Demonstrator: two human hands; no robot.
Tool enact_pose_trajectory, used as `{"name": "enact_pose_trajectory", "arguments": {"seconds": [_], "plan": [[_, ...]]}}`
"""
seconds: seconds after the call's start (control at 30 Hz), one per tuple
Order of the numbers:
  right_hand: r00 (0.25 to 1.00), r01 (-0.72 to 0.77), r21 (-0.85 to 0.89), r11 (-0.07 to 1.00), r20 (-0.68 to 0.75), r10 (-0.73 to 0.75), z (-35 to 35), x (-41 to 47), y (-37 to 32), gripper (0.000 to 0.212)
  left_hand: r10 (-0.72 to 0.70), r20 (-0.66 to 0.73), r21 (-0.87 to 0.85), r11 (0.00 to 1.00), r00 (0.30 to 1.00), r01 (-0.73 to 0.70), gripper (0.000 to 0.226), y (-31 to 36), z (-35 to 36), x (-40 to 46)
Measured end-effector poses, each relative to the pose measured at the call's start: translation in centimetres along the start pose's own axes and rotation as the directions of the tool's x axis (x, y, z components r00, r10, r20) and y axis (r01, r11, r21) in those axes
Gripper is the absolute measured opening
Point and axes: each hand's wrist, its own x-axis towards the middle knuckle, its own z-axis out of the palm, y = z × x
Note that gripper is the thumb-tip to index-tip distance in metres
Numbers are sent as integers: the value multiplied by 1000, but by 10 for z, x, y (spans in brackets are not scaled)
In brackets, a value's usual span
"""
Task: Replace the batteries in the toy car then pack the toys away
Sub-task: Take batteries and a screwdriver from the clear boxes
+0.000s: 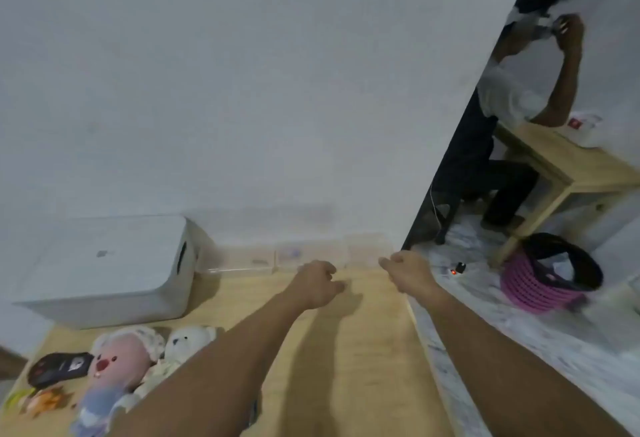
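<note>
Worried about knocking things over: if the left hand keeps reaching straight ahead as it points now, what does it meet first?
Probably the clear plastic boxes along the white wall, just beyond the left hand; depth is blurry.

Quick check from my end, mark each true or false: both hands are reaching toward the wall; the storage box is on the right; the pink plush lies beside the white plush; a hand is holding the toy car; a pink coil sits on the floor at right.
1. Both hands reach toward the wall. True: the left hand and right hand are stretched out over the table.
2. The white box is on the right. False: it sits at the left.
3. The pink plush lies beside the white plush. True.
4. A hand holds the toy car. False: neither grip visibly holds anything.
5. A pink coil sits on the floor at right. True.
</note>
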Motion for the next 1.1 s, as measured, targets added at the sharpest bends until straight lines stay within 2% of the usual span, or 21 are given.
{"name": "enact_pose_trajectory", "arguments": {"seconds": [0.07,0.13,0.2,0.27,0.43,0.57,0.73,0.9,1.1], "plan": [[991,-134,176,975,55,126,-3,13,11,24,-83,-12,-180,980,996,79,43,5,12,12],[963,-266,337,903,140,231,-7,28,23,19,-196,4,-400,898,981,182,21,12,22,21],[940,-337,424,841,200,275,-8,40,32,22,-310,78,-593,750,948,294,16,20,30,29],[922,-387,488,783,237,308,-8,52,37,29,-372,121,-710,616,921,342,13,27,36,40],[886,-463,551,694,307,347,4,76,45,28,-464,185,-842,380,867,383,11,33,54,66],[857,-514,562,649,364,364,17,94,45,32,-492,228,-915,186,840,358,32,36,65,82],[843,-538,583,609,372,388,28,114,45,33,-497,289,-944,-4,818,331,41,40,73,103],[829,-559,573,600,390,400,34,126,53,28,-492,330,-936,-63,805,346,57,39,78,112],[834,-552,572,607,370,410,43,127,55,24,-485,355,-925,-62,799,374,66,29,80,116]]}}
